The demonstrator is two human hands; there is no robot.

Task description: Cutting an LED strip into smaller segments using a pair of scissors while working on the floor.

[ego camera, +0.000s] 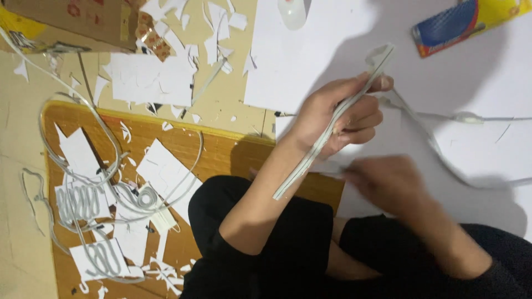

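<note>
The left hand (338,119) is curled shut around a long white strip (332,124), with the fingers folded over it and the thumb pressed along the top near the strip's upper end. The strip runs on a slant through that hand: its upper end pokes out past the fingertips, and its lower end reaches down along the forearm and stops above the black-clad knee (244,221).

The right hand (388,180) sits just below and to the right of the strip, blurred by movement. Its fingers seem drawn together near a thin white cord (438,147), but whether it pinches the cord or merely touches it cannot be told.

The cord trails from the strip's upper end, off to the right across a large white sheet (310,50) on the floor. Up and right of the strip lies a blue and yellow packet (465,22). Well to the left of the strip lies a brown board (183,144) strewn with white paper scraps (166,171) and coils of white wire (83,202). More cut paper (149,77) lies above the board.
</note>
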